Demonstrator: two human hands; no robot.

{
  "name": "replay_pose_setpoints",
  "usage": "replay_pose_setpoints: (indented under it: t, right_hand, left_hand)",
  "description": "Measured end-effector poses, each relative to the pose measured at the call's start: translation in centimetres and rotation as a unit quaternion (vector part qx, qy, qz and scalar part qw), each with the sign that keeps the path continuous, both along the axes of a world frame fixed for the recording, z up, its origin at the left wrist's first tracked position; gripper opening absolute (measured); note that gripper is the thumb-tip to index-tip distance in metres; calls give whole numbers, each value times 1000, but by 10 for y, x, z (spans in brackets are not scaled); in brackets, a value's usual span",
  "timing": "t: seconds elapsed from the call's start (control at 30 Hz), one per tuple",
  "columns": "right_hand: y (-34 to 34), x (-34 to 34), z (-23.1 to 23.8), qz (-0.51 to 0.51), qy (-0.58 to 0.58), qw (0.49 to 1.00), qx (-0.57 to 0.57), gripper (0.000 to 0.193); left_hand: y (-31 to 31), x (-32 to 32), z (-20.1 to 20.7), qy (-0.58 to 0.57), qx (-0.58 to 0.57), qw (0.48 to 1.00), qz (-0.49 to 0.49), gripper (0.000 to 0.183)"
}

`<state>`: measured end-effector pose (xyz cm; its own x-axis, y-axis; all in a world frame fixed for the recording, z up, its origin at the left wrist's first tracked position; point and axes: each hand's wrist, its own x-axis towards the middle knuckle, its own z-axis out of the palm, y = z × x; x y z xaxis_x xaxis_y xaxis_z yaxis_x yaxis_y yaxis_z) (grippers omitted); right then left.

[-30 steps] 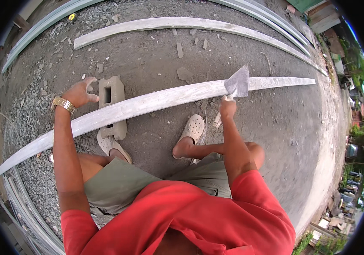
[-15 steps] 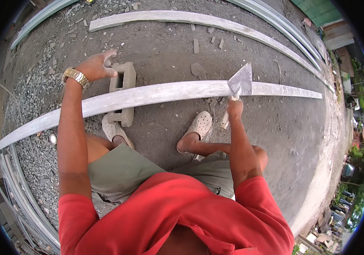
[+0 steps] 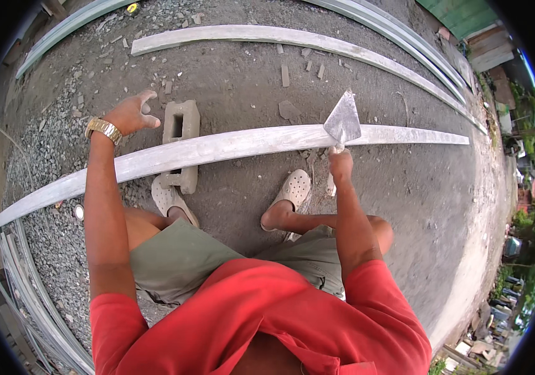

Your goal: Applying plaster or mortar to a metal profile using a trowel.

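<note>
My right hand (image 3: pixel 340 165) is closed round the handle of a pointed trowel (image 3: pixel 344 120). The trowel's grey blade is over a long whitish metal bar (image 3: pixel 242 142), its tip directed away from me. Left of my feet, the bar crosses over a hollow concrete block (image 3: pixel 188 119) lying on the ground. My left hand (image 3: pixel 131 114), with a metal-banded watch on the wrist, is held beyond the bar and beside the block. Its thumb and fingers are apart, and nothing is in them.
Another whitish bar (image 3: pixel 261 35) lies farther off, with metal lengths (image 3: pixel 405 39) behind it. More metal channels (image 3: pixel 36 294) are stacked at lower left. Gravel (image 3: pixel 48 150) covers the left side, and small flat chips (image 3: pixel 285 75) are scattered beyond the near bar. My feet in pale clogs (image 3: pixel 297 187) are close to the bar.
The trowel has shifted left along the bar in my right hand, and its blade has turned slightly. My left hand has drawn a little left, away from the block.
</note>
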<state>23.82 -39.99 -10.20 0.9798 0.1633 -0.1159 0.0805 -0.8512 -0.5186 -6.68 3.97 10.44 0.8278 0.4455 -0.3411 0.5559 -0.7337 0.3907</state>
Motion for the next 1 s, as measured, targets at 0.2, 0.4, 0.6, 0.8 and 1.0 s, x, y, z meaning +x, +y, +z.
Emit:
replay_pose_setpoints:
  t: [0.2,0.4,0.6,0.8,1.0]
  right_hand:
    - [39,-59,15,84,-48,995,-11,38]
    - [95,-171,30,208,105,971,51,39]
    - [-3,-30,13,-34,-11,998,42,37]
    - [8,-66,8,-20,-16,998,48,39]
    - [6,-53,33,42,15,999,-30,40]
  left_hand:
    - [5,-16,2,59,24,997,35,76]
    - [-7,6,4,51,5,999,15,76]
    - [1,-12,5,13,-28,999,29,77]
    - [10,-13,-4,58,38,997,39,77]
    - [3,-7,2,31,0,999,14,75]
